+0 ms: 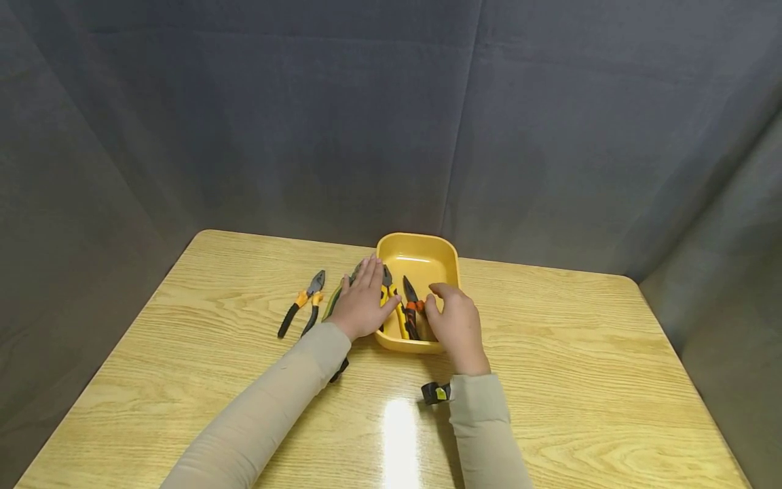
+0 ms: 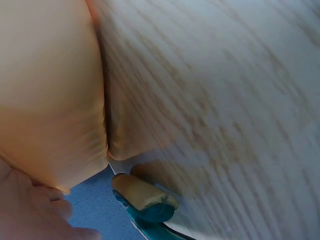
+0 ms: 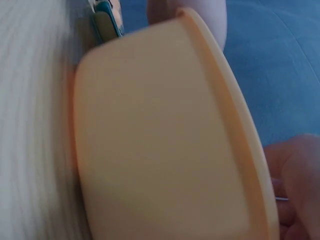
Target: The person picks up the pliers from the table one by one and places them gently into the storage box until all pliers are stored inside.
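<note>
A yellow bin [image 1: 418, 346] holds yellow-handled pliers [image 1: 401, 316] and red-and-black-handled pliers [image 1: 411, 316]. My left hand [image 1: 360, 303] lies across the bin's left rim with straight fingers, partly covering a green-handled tool [image 1: 332, 302] beside the bin. My right hand [image 1: 457, 322] is over the right rim with bent fingers. Its thumb and fingertips are close to the red-and-black handles; whether they pinch one is hidden. In the right wrist view the bin's outer wall [image 3: 160, 130] covers most of what those fingers [image 3: 300, 175] touch.
Pliers with orange-and-black handles [image 1: 305, 302] lie spread on the wooden table [image 1: 580, 353], left of the bin. A grey curtain [image 1: 305, 136] hangs behind the table. Black wrist gear [image 1: 435, 392] sits by the right cuff.
</note>
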Motion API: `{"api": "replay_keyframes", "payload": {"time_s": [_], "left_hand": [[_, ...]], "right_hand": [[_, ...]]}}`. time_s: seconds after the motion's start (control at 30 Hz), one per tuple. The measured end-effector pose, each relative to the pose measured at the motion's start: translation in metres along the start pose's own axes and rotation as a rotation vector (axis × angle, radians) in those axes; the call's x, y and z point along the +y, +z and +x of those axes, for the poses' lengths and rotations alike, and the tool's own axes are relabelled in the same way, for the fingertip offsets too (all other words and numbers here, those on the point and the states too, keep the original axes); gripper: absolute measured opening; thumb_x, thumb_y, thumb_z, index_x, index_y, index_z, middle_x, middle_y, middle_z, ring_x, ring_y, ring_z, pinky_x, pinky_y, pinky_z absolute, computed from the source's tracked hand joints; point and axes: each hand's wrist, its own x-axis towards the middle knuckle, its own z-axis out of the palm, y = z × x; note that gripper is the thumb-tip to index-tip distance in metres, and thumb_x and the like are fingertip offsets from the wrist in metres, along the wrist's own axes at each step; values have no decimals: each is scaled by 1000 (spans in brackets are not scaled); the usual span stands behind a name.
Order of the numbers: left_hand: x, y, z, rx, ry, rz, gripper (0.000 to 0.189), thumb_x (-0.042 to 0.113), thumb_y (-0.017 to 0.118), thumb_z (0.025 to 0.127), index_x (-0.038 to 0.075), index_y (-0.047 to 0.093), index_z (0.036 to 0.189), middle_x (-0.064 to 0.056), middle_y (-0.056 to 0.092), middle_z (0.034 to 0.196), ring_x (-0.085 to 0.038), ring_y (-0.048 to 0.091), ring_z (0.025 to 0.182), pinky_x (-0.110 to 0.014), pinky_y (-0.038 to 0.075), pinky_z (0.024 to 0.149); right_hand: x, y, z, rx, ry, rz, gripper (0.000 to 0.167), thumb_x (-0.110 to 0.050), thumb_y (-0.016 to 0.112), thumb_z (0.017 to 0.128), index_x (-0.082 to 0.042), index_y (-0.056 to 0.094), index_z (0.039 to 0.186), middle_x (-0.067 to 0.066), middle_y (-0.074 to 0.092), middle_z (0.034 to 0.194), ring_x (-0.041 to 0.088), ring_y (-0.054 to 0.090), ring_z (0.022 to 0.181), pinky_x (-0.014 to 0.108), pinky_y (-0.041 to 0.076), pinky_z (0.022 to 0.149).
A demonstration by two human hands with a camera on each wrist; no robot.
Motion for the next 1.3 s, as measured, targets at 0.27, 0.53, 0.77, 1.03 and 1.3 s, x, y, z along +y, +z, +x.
{"api": "replay_keyframes", "payload": {"time_s": [0.27,0.53,0.77,1.03,1.3], "left_hand": [[0,-1,-3,-5,4,-20,81,50,42,107,1,6,162,-15,-3,169,-32,-1,156,-62,6,122],[-1,-1,-3,-5,3,-13,81,51,40,108,2,6,162,-15,-3,169,-32,0,156,-62,8,121],[0,-2,-4,-6,2,-21,81,51,40,108,2,6,162,-15,-3,169,-31,-1,156,-61,7,122],[0,-2,-2,-2,5,-27,80,50,40,108,2,6,162,-15,-3,169,-32,-1,156,-61,7,122],[0,-2,-2,-4,9,-33,81,51,40,108,2,7,162,-15,-3,169,-32,-1,156,-61,6,122]], "right_hand": [[14,-7,3,53,-15,15,31,-12,63,97,4,70,122,23,68,123,40,63,119,53,48,102],[24,-13,6,-9,2,-19,43,-20,61,100,7,62,134,24,58,141,40,44,141,61,25,118],[29,-13,5,-186,51,-68,68,-44,46,107,2,34,156,18,28,164,35,16,154,64,10,120],[35,-11,3,-286,88,-90,82,-62,30,106,-4,17,162,12,9,170,33,2,156,68,1,118],[35,-12,2,-322,108,-107,87,-67,28,103,-7,10,164,9,3,170,32,-2,156,68,-2,118]]}}
